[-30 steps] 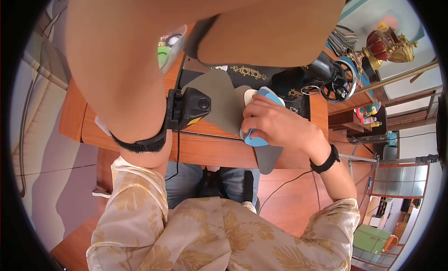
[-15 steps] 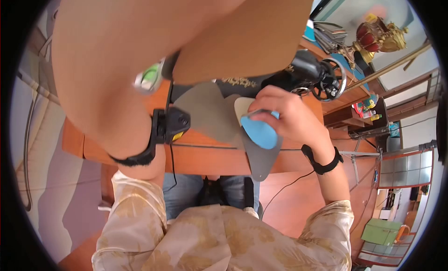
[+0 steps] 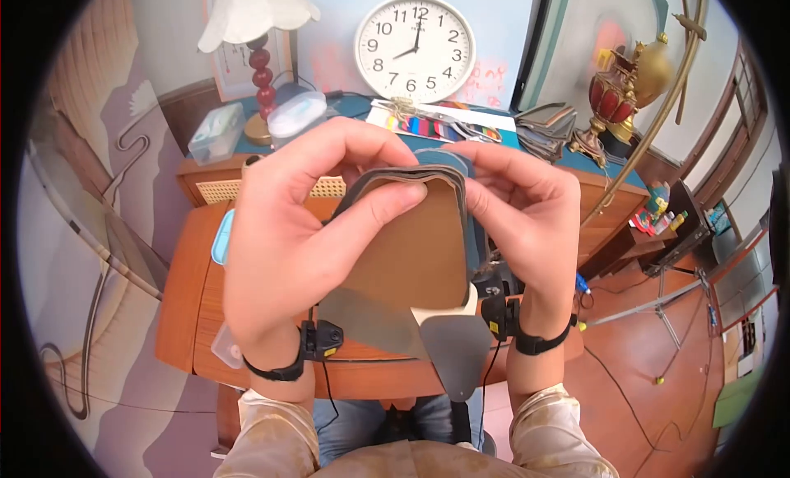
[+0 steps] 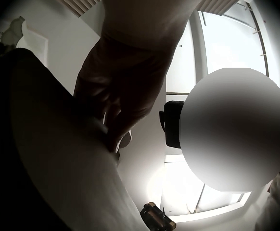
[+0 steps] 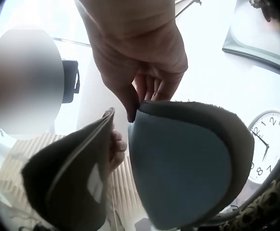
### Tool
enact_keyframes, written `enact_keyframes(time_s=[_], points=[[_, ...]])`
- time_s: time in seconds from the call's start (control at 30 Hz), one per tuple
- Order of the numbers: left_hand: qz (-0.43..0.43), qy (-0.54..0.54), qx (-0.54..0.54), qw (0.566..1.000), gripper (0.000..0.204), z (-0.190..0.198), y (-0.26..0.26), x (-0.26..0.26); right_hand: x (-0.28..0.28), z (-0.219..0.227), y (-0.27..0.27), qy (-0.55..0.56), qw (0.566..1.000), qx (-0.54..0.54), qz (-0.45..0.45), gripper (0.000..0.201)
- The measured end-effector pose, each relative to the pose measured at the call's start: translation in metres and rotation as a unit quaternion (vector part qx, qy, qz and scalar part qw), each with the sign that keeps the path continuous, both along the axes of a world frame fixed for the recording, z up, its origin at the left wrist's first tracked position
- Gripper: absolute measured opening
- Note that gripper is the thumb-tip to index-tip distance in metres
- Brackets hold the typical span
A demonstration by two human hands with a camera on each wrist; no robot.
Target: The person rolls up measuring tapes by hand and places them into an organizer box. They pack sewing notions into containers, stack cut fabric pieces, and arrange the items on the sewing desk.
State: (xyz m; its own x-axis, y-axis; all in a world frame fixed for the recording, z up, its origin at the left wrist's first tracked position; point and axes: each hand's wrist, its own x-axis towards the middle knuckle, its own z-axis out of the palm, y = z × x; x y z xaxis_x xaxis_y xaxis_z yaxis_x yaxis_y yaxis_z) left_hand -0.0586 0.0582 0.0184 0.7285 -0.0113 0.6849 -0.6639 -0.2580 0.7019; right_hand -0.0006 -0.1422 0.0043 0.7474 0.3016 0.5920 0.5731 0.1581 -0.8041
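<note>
My left hand [image 3: 288, 231] pinches the top edge of a brown sheet piece [image 3: 403, 251] with dark layered edges, thumb on its near face. My right hand [image 3: 531, 219] pinches the edge of a blue-faced piece [image 5: 178, 168] with a thick grey rim, close beside the brown one. In the right wrist view the brown piece [image 5: 77, 187] looks folded or curved, with left fingers behind it. Left wrist view is dark, with the left hand [image 4: 123, 91] at a large sheet's edge. Below hang or lie a grey pointed piece [image 3: 454, 354] and an olive-grey piece [image 3: 370, 320].
A wooden table [image 3: 313, 386] stands under the hands. On the cabinet behind are a lamp [image 3: 262, 74], a round clock [image 3: 414, 50], plastic boxes [image 3: 216, 134], scissors [image 3: 465, 125] and stacked pieces [image 3: 545, 130]. Gold-patterned black metal [image 5: 260, 209] shows low right.
The head view has tilted up. My right hand has lifted the blue piece from over the table up beside the brown piece, which my left hand still holds.
</note>
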Motion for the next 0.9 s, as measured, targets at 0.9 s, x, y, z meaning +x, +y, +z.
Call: enact_keyframes(time_s=[0.9], points=[[0.08, -0.005, -0.008, 0.997, 0.024, -0.009, -0.027, 0.021, 0.012, -0.003, -0.015, -0.016, 1.0, 0.017, 0.012, 0.019]])
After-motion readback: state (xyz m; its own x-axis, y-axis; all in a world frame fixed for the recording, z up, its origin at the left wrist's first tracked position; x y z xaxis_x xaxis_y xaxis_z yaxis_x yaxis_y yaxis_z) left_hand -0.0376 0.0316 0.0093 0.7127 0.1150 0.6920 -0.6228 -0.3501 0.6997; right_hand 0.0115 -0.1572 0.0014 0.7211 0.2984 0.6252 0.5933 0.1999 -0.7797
